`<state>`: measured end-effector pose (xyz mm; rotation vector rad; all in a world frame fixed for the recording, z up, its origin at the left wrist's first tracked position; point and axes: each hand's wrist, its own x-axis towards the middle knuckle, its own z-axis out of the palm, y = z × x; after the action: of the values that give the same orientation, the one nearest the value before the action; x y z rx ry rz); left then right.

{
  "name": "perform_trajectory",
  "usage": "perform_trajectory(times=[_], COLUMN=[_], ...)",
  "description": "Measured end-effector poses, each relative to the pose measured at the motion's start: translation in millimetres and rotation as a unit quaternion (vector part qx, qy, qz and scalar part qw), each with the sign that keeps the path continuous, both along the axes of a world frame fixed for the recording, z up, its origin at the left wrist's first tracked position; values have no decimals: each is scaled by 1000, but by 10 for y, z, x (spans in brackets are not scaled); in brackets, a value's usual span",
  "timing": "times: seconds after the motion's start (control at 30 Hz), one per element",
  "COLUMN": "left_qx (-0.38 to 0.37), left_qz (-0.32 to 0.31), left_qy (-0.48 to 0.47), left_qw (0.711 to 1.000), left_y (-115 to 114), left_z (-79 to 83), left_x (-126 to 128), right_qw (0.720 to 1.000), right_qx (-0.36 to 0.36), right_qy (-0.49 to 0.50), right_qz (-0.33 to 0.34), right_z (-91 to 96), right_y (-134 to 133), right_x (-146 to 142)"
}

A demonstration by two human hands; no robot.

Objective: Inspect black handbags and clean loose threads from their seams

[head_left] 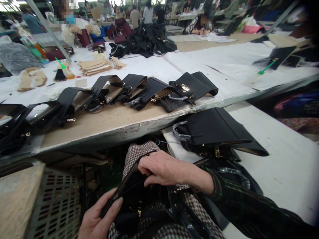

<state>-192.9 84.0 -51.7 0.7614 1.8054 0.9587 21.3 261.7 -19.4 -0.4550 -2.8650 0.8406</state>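
Observation:
On my lap lies a black handbag (129,191) with gold metal fittings, its edge turned up toward me. My left hand (98,215) pinches the near end of that edge between thumb and fingers. Further along the same edge, my right hand (161,167) is closed, its fingers curled over the rim; the fingertips are partly hidden. Beneath the bag is brown-and-white checked cloth (139,151). Another black handbag (211,126), its handle wrapped in clear plastic, lies on the white surface to my right.
Several black handbags (134,83) lie in a row on the workbench (119,127) ahead. Behind them are tan pieces (96,66), a glue bottle (68,73) and a black pile (147,39). A plastic crate (57,199) stands at lower left. Other people work further back.

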Motion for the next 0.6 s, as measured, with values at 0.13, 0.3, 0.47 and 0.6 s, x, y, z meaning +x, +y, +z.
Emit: perform_trajectory(times=[0.13, 0.3, 0.47, 0.6], left_qx=[-1, 9, 6, 8], left_qz=[-48, -31, -29, -28], left_qy=[13, 28, 4, 11], left_qw=[999, 999, 1000, 1000], left_y=[-6, -15, -33, -39], left_z=[-34, -20, -15, -28], left_x=[-53, -30, 4, -15], right_qw=[998, 992, 990, 992], right_qx=[30, 50, 45, 70], right_qy=[34, 96, 129, 104], right_qz=[49, 61, 31, -25], right_z=[-46, -121, -203, -241], right_y=[-5, -15, -61, -128], right_x=[2, -37, -85, -110])
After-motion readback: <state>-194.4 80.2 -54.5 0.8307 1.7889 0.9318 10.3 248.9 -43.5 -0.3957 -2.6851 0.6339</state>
